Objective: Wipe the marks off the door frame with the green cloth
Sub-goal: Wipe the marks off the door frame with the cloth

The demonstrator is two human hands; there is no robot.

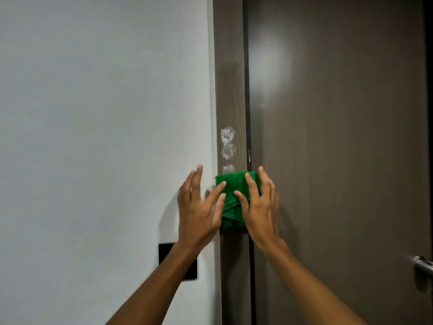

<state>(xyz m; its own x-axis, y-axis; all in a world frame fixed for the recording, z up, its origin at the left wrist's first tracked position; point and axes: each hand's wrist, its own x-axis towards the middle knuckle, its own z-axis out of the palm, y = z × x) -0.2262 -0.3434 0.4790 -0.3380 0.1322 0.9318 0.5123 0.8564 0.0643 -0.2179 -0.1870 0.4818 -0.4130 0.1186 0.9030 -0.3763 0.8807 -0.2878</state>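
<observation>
Item 1, door frame (230, 95): brown wood-grain strip, upright, between pale wall (105, 113) and closed door (339, 137). Landmark for all entries.

Item 2, marks (228, 143): whitish blotches stacked vertically on frame face, approx mid-height; lowest blotch just above cloth's top edge, nearly touching.

Item 3, green cloth (234, 184): folded pad, flat against frame, just below marks. Long axis vertical, parallel w/ frame; neat folded edge points up, looser folds hang at bottom.

Item 4, left hand (199, 212): on wall side of frame, fingers (195, 181) spread; two fingertips press cloth's left edge, the others sit over the wall.

Item 5, right hand (260, 209): on door side of frame, fingers spread, pressing cloth face flat. Neither hand pinches; both pin by palm-side pressure.

Step, as I read it: cloth set on frame, wipe not yet over marks. Next move needs firm pressure kept while sliding pad straight up the frame across all blotches.

Misc: black wall plate (178, 261) below left hand; door handle (423, 266) far right of frame.
</observation>
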